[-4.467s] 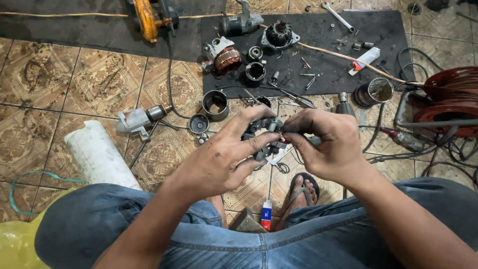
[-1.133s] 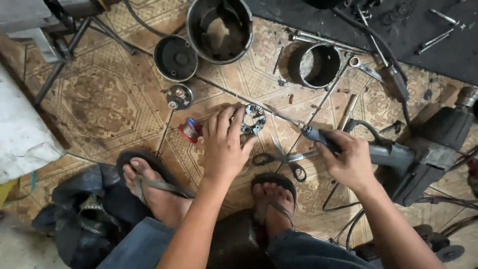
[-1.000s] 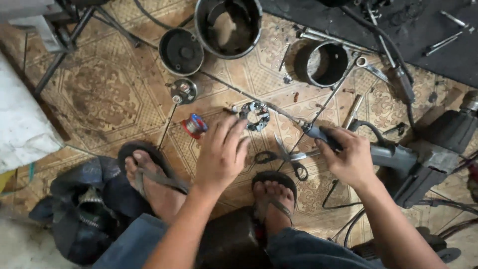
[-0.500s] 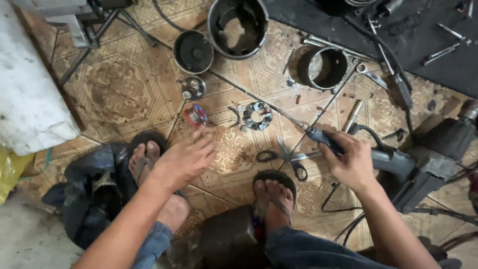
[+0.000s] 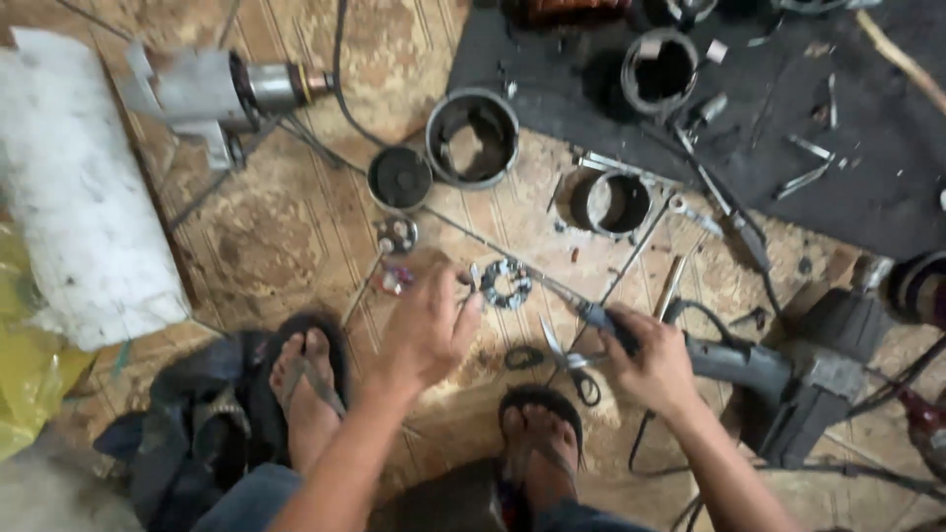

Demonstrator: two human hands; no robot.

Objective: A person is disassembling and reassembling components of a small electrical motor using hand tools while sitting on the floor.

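Note:
My left hand (image 5: 429,330) hovers over the tiled floor with its fingers spread and nothing in it. Its fingertips are just left of a small ring-shaped metal part (image 5: 506,283). My right hand (image 5: 652,363) is closed around the dark handle of a thin pointed tool (image 5: 589,315). The tool's metal tip points up and left toward the ring part. Black-handled scissors (image 5: 570,363) lie on the floor between my hands. A small red piece (image 5: 394,281) sits left of my left hand. The picture is somewhat blurred.
Open metal cylinders (image 5: 471,138) (image 5: 613,202) and a round dark cap (image 5: 399,177) stand beyond my hands. A black mat (image 5: 788,128) holds small parts. A white roll (image 5: 79,197) and a motor piece (image 5: 217,94) lie left, a grey power tool (image 5: 778,379) right. My sandalled feet (image 5: 305,379) (image 5: 537,443) are below.
My left hand went left toward the red piece, then came back right to the ring part. The right hand has kept its grip on the tool. The camera view shifted.

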